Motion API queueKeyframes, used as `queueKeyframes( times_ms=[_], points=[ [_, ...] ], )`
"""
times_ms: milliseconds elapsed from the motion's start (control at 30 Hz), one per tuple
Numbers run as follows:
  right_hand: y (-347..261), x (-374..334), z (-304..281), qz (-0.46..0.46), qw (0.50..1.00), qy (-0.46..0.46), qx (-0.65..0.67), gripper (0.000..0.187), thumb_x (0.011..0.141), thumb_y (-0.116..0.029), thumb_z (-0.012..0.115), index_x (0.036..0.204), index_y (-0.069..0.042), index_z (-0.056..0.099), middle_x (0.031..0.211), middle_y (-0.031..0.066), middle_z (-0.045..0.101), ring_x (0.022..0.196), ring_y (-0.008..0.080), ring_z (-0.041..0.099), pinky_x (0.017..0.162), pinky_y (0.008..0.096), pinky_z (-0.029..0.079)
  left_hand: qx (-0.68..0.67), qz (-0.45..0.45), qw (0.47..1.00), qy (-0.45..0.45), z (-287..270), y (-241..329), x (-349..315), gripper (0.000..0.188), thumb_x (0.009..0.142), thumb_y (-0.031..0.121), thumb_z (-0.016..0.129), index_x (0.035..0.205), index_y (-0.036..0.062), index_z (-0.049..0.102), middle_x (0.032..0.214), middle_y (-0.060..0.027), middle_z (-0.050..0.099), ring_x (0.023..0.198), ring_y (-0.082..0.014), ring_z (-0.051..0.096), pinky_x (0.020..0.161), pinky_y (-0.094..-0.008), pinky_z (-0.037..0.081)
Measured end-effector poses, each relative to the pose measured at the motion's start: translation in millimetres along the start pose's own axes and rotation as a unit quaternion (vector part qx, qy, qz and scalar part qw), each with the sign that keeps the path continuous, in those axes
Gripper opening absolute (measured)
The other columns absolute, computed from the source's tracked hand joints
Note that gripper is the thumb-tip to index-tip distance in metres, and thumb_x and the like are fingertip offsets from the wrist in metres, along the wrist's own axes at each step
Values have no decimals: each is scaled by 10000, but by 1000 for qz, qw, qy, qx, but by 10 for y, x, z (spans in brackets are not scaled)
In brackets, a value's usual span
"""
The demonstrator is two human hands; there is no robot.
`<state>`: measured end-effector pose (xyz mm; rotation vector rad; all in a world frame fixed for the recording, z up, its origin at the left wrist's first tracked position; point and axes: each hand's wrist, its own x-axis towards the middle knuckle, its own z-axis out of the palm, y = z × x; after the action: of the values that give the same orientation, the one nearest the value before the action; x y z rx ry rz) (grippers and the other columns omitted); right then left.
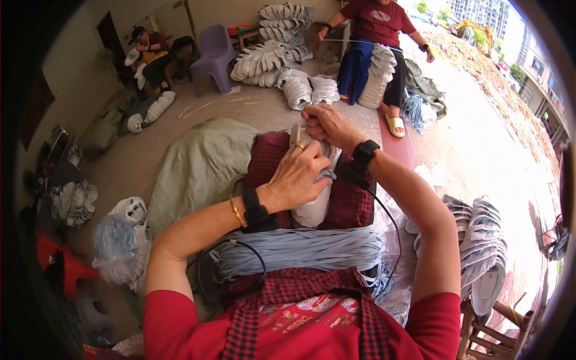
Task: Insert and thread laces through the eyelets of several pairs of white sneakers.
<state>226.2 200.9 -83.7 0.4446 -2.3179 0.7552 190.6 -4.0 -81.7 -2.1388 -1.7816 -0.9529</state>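
A white shoe (312, 214) lies lengthwise on a red-and-black checked cloth (264, 162) over my lap. My left hand (298, 174) is closed over the shoe's upper, with a bit of grey-blue lace (326, 174) showing beside its fingers. At the far end of the shoe, my right hand (332, 128) is raised and clenched; what its fingers hold, if anything, is hidden. A thick bundle of pale blue-grey laces (300, 247) stretches across my lap, nearer than the shoe.
A greenish woven sack (201, 162) spreads at my left. Stacked white shoes (483, 246) stand at right on a wooden stool (495, 336). Ahead are more shoe stacks (276, 57), a purple chair (214, 54) and a person (384, 24) seated; another person (153, 51) sits far left.
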Motion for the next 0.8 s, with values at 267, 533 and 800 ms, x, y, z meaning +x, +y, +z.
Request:
queueKeyframes(
  times_ms=[267, 533, 800],
  points=[
    [230, -32, 73, -151, 971, 131, -133, 73, 893, -13, 520, 962, -27, 499, 689, -36, 371, 538, 57, 349, 441, 230, 318, -54, -51, 989, -126, -102, 70, 81, 130, 748, 90, 730, 808, 16, 642, 870, -129, 592, 897, -300, 586, 824, -398, 459],
    [44, -79, 58, 16, 993, 58, 102, 51, 922, -5, 511, 961, -37, 508, 715, -37, 382, 550, 46, 355, 449, 225, 326, -34, -78, 976, -198, -210, 54, 91, 83, 751, 95, 682, 796, 33, 650, 804, -108, 648, 831, -270, 605, 798, -392, 436],
    [61, -73, 53, -30, 996, 78, 11, 94, 889, 33, 532, 953, -28, 500, 698, -24, 399, 568, 62, 380, 462, 228, 340, 284, 204, 937, -16, 115, 26, 240, 113, 758, 79, 660, 826, 51, 574, 744, -79, 485, 720, -246, 549, 660, -377, 432]
  ],
)
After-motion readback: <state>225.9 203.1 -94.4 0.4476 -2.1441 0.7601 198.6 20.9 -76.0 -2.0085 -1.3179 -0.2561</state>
